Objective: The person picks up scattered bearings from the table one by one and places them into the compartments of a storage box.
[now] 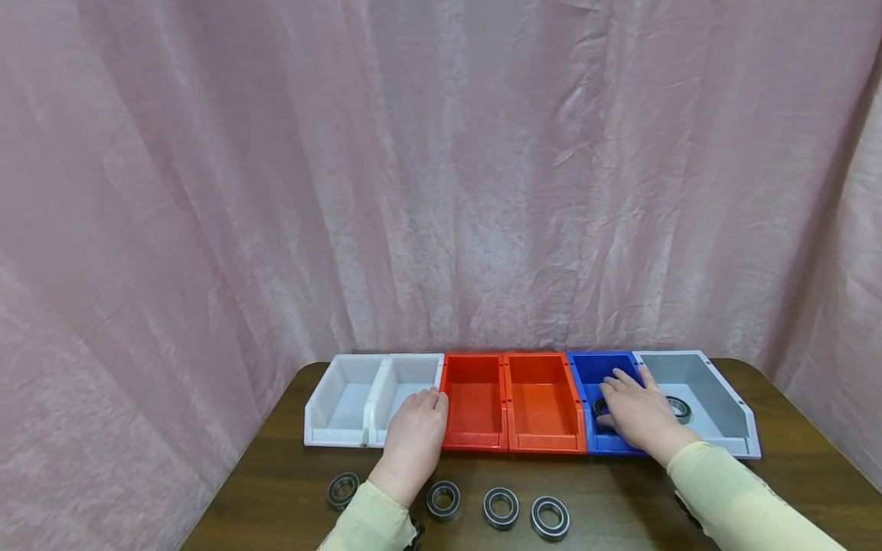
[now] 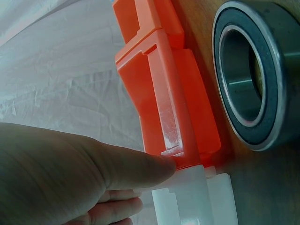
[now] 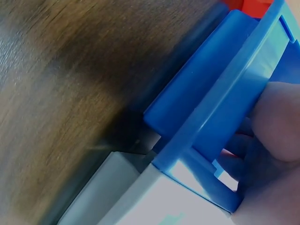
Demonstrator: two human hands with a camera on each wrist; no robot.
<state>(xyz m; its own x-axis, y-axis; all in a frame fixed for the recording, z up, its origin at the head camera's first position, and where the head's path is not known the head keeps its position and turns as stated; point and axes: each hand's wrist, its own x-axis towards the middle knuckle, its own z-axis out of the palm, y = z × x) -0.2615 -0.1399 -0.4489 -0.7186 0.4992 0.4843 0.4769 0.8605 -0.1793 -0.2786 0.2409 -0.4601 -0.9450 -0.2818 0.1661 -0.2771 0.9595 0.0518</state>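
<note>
My left hand [image 1: 417,425] rests at the front edge where a white bin [image 1: 406,376] meets the red bin [image 1: 475,440]. In the left wrist view the thumb [image 2: 140,166] lies straight against the red rim, and the other fingers bend loosely below it. My right hand [image 1: 635,409] reaches into the blue bin [image 1: 601,366] with its fingers spread. A bearing [image 1: 599,406] shows in that bin beside the thumb, partly hidden by the hand. Another bearing [image 1: 681,409] lies in the grey bin [image 1: 717,413], just right of the hand.
Several bearings lie on the brown table [image 1: 276,474] before the bins, among them one [image 1: 343,490] left of the left forearm and one [image 1: 550,518] at the right of the row. An orange bin [image 1: 547,442] stands between red and blue. A pink curtain [image 1: 441,191] hangs behind.
</note>
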